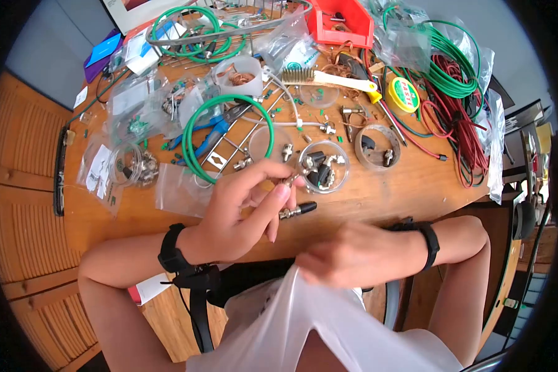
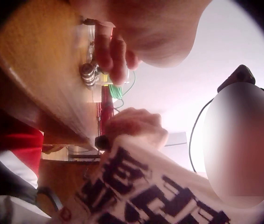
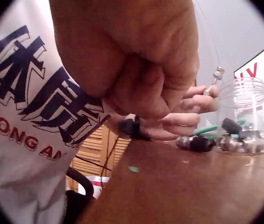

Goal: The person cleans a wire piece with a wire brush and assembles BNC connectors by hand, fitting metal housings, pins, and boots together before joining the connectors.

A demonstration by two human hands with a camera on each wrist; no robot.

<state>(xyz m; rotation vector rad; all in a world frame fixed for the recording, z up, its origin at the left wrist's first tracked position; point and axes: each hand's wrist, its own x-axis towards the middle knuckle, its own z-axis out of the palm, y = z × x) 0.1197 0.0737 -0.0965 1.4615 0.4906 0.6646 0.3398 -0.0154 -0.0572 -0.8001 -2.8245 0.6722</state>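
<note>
Between thumb and index finger, my left hand pinches a small metal connector part above the front of the table. Just beneath that hand lies a metal connector with a black sleeve. A clear round jar holding several black and metal connectors stands right beside the fingertips. My right hand grips a bunched fold of the white shirt and pulls it up and away from the body. In the right wrist view the right hand's curled fingers close on the printed cloth.
Green cable coils, blue-handled pliers and plastic bags crowd the table's left. Behind are a wire brush, a red bin and a yellow paste tin. Red cables lie at right.
</note>
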